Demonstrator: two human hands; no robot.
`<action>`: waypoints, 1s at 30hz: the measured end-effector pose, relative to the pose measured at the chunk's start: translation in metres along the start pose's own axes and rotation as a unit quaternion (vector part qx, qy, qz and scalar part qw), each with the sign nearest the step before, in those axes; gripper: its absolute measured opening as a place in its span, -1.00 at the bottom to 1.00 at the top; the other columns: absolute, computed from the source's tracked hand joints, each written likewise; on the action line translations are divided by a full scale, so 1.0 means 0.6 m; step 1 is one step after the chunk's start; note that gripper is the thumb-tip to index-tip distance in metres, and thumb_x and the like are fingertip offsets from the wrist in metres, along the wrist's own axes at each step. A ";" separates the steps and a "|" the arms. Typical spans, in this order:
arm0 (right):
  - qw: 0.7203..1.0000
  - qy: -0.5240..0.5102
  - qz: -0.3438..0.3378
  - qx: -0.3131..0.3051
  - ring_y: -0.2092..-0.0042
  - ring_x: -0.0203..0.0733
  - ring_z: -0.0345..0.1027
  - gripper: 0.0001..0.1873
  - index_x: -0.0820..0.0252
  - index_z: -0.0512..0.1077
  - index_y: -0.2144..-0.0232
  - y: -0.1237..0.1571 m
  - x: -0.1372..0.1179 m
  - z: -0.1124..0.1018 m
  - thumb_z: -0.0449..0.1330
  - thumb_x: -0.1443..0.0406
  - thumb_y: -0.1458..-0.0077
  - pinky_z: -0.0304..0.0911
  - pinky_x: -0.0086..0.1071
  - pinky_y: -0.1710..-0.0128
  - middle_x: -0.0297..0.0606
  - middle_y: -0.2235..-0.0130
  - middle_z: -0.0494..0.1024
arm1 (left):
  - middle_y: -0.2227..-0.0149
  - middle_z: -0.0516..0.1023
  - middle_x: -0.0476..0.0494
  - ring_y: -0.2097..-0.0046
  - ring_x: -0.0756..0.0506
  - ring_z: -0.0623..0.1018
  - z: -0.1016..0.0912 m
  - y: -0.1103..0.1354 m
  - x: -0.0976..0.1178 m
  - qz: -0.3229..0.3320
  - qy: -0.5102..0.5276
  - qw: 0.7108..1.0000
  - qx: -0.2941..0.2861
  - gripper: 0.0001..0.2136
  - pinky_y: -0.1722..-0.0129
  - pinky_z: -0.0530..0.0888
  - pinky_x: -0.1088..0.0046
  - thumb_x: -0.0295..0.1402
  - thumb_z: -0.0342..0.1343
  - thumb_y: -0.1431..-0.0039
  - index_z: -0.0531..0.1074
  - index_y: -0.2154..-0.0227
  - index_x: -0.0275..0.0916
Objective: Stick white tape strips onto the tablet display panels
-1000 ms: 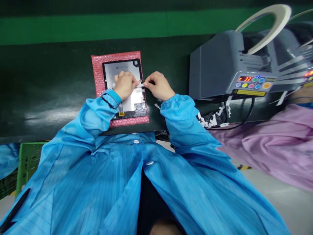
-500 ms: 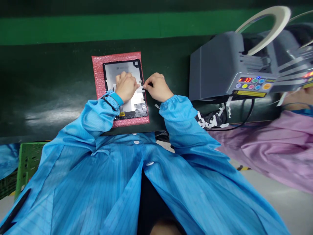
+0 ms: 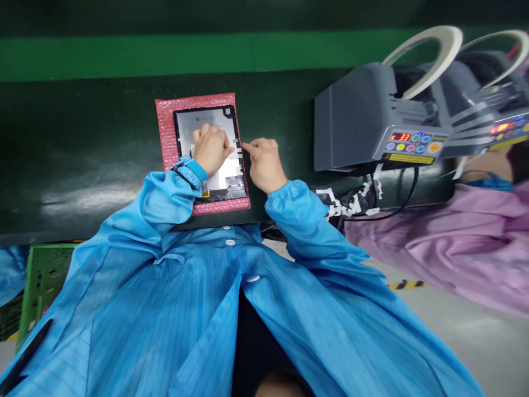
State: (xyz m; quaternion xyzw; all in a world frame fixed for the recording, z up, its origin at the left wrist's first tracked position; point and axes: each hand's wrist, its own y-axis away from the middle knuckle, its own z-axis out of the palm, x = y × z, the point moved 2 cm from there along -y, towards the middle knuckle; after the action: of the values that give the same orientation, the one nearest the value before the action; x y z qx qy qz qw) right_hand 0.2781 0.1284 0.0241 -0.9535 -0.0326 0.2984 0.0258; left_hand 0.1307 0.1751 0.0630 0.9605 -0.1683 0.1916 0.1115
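An opened tablet [image 3: 192,122] with a black frame and a silvery inner panel lies on a pink bubble-wrap sheet [image 3: 166,128]. Over the middle of the panel rests my left hand [image 3: 211,150], its fingers curled and closed; whatever may be between thumb and fingers is hidden. My right hand [image 3: 265,165] is at the tablet's right edge. Its index finger stretches out and touches that edge, near small white tabs, while the other fingers are bent. Nothing shows in its grasp.
A grey tape dispenser [image 3: 355,121] with a lit display stands on the dark green bench [image 3: 82,143] at right, a second dispenser [image 3: 496,118] beyond it. White tape scraps [image 3: 351,205] cling near the bench edge. A co-worker's pink sleeve [image 3: 467,242] and a green crate [image 3: 47,275] flank me.
My right hand has gone from a pinch at the tablet's right edge to an outstretched index finger there. My left hand stays on the panel. The view has shifted slightly.
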 end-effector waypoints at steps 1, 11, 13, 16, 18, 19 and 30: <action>1.000 0.015 -0.002 -0.007 -0.02 0.04 0.25 -0.60 0.17 0.48 0.01 0.011 -0.010 0.003 -0.07 0.35 -0.25 0.19 0.03 -0.11 -0.02 0.05 0.45 | 0.04 0.49 -0.32 -0.18 -0.38 0.33 0.002 0.000 0.002 0.001 -0.003 1.000 0.001 -0.91 -0.19 0.20 0.03 -0.36 0.17 -0.25 0.48 0.30 -0.27; 0.999 0.043 0.019 0.001 -0.03 0.09 0.31 -0.44 0.27 0.51 -0.02 0.028 0.005 -0.015 -0.10 0.52 -0.07 0.20 0.05 -0.13 0.02 0.04 0.50 | -0.04 0.48 -0.22 -0.17 -0.33 0.33 -0.091 0.053 -0.088 -0.146 -0.080 0.979 0.115 -0.71 -0.13 0.31 0.12 -0.13 -0.01 -0.38 0.50 0.15 -0.22; 0.999 0.019 0.029 0.015 0.04 0.03 0.37 -0.43 0.30 0.54 0.05 0.032 -0.001 -0.013 -0.10 0.56 -0.01 0.24 -0.04 -0.13 0.00 0.13 0.53 | -0.01 0.51 -0.36 -0.14 -0.40 0.37 -0.109 0.084 -0.120 -0.226 -0.110 0.964 0.088 -0.62 -0.08 0.35 0.07 -0.11 -0.05 -0.37 0.53 0.20 -0.32; 0.999 0.000 0.039 0.019 0.10 0.02 0.40 -0.44 0.31 0.57 0.12 0.042 -0.032 0.001 -0.08 0.57 0.06 0.32 -0.13 -0.03 0.00 0.19 0.54 | -0.01 0.54 -0.46 -0.12 -0.43 0.43 -0.102 0.113 -0.134 -0.247 -0.120 0.962 0.006 -0.66 -0.06 0.39 0.05 -0.21 -0.02 -0.33 0.55 0.15 -0.37; 0.998 0.004 0.056 0.015 0.11 0.04 0.40 -0.46 0.34 0.57 0.16 0.045 -0.057 0.012 -0.07 0.57 0.11 0.33 -0.14 0.00 0.04 0.19 0.53 | -0.03 0.54 -0.44 -0.13 -0.40 0.45 -0.091 0.117 -0.132 -0.240 -0.116 0.964 0.000 -0.69 -0.07 0.40 0.07 -0.30 -0.04 -0.31 0.54 0.10 -0.35; 0.998 0.002 0.063 0.009 0.11 0.04 0.40 -0.47 0.35 0.57 0.18 0.043 -0.069 0.017 -0.06 0.58 0.12 0.33 -0.15 -0.01 0.05 0.18 0.53 | -0.04 0.54 -0.44 -0.14 -0.39 0.46 -0.089 0.116 -0.134 -0.242 -0.114 0.964 0.006 -0.69 -0.08 0.40 0.08 -0.32 -0.05 -0.31 0.53 0.08 -0.35; 0.987 -0.068 -0.035 -0.143 -0.09 0.06 0.32 -0.50 0.27 0.49 -0.03 -0.064 -0.276 0.127 0.04 0.51 -0.04 0.25 -0.15 -0.11 0.03 -0.08 0.44 | -0.09 0.52 -0.43 -0.17 -0.38 0.44 -0.211 0.155 -0.337 -0.368 -0.129 0.917 0.083 -0.67 -0.11 0.39 0.08 -0.31 -0.02 -0.30 0.53 0.03 -0.34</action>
State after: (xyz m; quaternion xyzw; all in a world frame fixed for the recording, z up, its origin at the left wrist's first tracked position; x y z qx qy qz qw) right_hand 0.0974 0.1559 0.0582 -0.9233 -0.1101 0.3532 -0.1029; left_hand -0.1213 0.1818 0.1092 0.9768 0.2007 0.0249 0.0710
